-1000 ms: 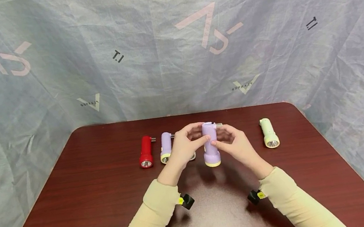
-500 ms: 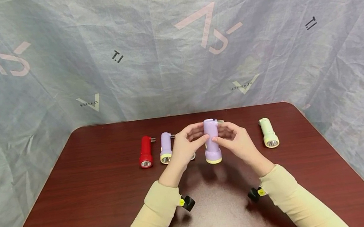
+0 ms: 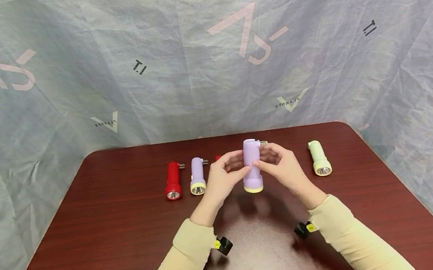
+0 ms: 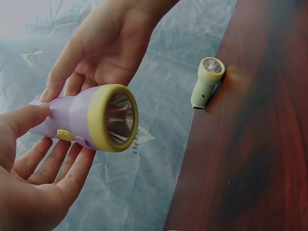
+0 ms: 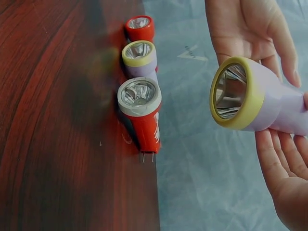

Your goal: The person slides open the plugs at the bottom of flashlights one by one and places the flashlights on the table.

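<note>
A lilac flashlight (image 3: 252, 164) with a yellow rim is held upright above the table, lens end down. Metal plug prongs (image 3: 263, 143) stick out sideways near its top. From the left, my left hand (image 3: 223, 178) holds it with the thumb in front and fingers behind. My right hand (image 3: 284, 167) grips its other side, thumb on the front near the left thumb. In the left wrist view, a yellow switch (image 4: 65, 134) shows on the flashlight's side, above the left fingers. The lens (image 5: 231, 91) faces the right wrist camera.
On the brown table (image 3: 90, 247) lie a red flashlight (image 3: 173, 181) and another lilac one (image 3: 197, 175) at left, and a pale green one (image 3: 319, 159) at right. A red flashlight with a grey rim (image 5: 144, 127) is mostly behind my left hand in the head view.
The held flashlight has risen slightly and shifted right. My left hand has slid a little lower on it, uncovering the top of the red flashlight behind.
</note>
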`<state>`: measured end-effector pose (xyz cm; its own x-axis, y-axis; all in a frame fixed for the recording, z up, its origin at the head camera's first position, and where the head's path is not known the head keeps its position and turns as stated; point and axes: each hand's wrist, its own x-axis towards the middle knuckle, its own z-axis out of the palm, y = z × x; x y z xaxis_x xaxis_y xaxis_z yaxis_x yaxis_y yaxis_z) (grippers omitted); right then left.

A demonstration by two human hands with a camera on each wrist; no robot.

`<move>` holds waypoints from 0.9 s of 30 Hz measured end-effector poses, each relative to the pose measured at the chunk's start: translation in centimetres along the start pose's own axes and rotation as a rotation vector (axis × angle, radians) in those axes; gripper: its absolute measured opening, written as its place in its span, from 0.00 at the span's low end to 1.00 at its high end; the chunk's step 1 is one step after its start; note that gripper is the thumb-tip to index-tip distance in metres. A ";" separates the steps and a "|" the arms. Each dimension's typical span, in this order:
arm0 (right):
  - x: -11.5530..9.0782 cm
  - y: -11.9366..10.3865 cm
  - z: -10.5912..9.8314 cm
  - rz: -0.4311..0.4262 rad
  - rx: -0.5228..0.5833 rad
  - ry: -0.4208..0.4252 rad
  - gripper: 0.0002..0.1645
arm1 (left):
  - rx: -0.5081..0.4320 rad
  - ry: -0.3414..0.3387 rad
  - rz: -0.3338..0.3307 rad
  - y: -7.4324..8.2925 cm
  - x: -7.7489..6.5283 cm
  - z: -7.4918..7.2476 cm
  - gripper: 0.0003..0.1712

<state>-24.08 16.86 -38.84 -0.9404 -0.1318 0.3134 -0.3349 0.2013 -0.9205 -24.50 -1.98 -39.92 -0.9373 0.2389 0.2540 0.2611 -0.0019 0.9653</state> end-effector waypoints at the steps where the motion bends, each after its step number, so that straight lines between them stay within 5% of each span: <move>1: 0.0 0.0 0.0 0.001 0.003 0.003 0.23 | 0.003 0.001 -0.004 -0.1 0.0 0.1 0.26; 10: -0.2 -0.1 0.1 -0.022 0.011 0.009 0.23 | -0.001 0.001 -0.030 0.8 -0.5 0.4 0.28; 16: -0.2 -0.1 0.1 0.001 0.013 0.010 0.23 | -0.004 0.014 -0.013 -0.3 -0.1 0.4 0.26; 27: -0.2 0.1 0.1 0.032 0.040 -0.011 0.24 | 0.004 0.013 -0.014 -0.2 0.2 0.4 0.26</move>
<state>-23.92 16.87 -39.05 -0.9499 -0.1363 0.2812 -0.3018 0.1663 -0.9388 -24.62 -1.55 -40.06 -0.9437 0.2260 0.2417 0.2492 0.0049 0.9684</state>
